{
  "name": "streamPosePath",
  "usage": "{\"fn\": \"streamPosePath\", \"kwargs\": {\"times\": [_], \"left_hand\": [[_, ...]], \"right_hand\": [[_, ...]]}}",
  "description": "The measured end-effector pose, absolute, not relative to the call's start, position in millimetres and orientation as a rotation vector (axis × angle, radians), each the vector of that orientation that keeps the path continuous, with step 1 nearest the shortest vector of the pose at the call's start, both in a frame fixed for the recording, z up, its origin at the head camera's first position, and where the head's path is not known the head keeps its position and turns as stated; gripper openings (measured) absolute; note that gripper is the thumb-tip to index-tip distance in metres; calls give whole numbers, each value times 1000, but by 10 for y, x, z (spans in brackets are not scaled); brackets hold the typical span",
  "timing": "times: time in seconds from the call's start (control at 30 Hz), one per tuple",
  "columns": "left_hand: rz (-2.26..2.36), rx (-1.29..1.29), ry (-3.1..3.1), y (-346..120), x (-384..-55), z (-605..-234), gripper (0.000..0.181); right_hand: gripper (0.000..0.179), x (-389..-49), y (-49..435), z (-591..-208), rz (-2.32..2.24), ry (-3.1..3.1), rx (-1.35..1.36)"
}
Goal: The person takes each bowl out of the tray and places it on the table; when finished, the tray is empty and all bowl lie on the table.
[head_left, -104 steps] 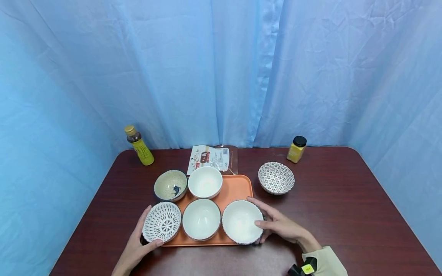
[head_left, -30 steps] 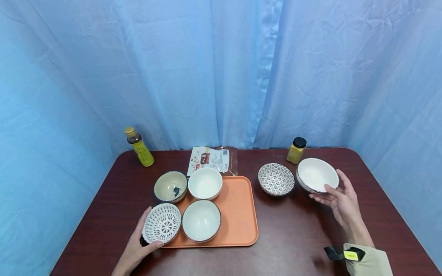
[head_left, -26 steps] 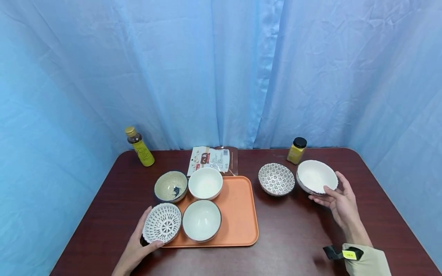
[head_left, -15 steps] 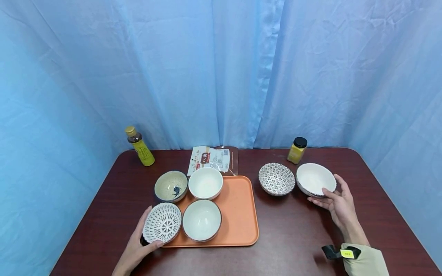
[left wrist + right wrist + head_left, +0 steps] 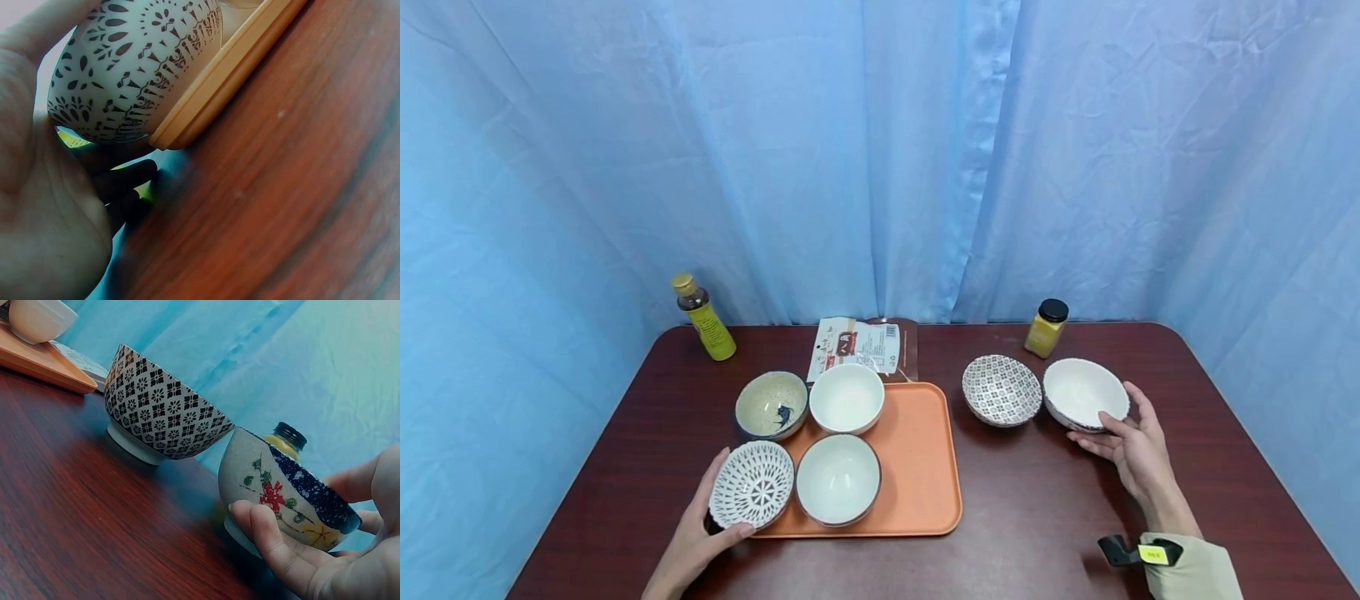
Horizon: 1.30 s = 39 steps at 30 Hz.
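My right hand point(image 5: 1142, 454) grips a bowl point(image 5: 1084, 390) with a white inside, its thumb over the rim and fingers beneath. In the right wrist view this flower-painted bowl point(image 5: 250, 478) shows a speckled dark-blue rim band and sits low at the table, close beside a diamond-patterned bowl point(image 5: 159, 412). My left hand point(image 5: 692, 537) holds a white bowl with dark leaf-like marks point(image 5: 752, 485) at the front left of the orange tray point(image 5: 921, 467). Seen from the left wrist, thumb and palm wrap this bowl's side point(image 5: 137, 69), above the tray's corner; some fingers are in shadow.
A pale bowl with a brown rim point(image 5: 838, 481), a white bowl point(image 5: 847, 398) and a speckled beige bowl point(image 5: 771, 406) stand on or against the tray. Behind are a flat food packet point(image 5: 865, 343), a green-labelled bottle point(image 5: 706, 321) and a black-lidded yellow jar point(image 5: 1045, 329), before blue curtains point(image 5: 850, 167).
My right hand has carried the flower-painted bowl off the tray's front right to beside the diamond-patterned bowl, lowering it slightly over the last second. My left hand has stayed put.
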State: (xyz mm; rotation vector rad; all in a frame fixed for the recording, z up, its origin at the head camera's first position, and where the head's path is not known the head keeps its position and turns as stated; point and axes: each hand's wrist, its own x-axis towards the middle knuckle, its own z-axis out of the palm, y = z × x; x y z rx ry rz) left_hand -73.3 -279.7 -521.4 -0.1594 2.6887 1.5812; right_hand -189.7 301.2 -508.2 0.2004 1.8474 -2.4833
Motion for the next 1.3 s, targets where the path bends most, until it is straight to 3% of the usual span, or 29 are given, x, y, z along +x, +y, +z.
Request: {"fn": "streamPosePath", "kwargs": {"times": [0.4, 0.9, 1.3], "left_hand": [[1580, -176, 2676, -2793, -759, -5211, 109], [1592, -165, 2676, -2795, -752, -5215, 108], [1565, -168, 2688, -2796, -743, -5209, 107]], "right_hand": [[85, -1893, 3068, -5079, -2365, 1879, 155], [89, -1738, 3356, -4842, -2238, 2113, 297], [82, -1664, 3170, -4477, -2429, 2157, 26]]}}
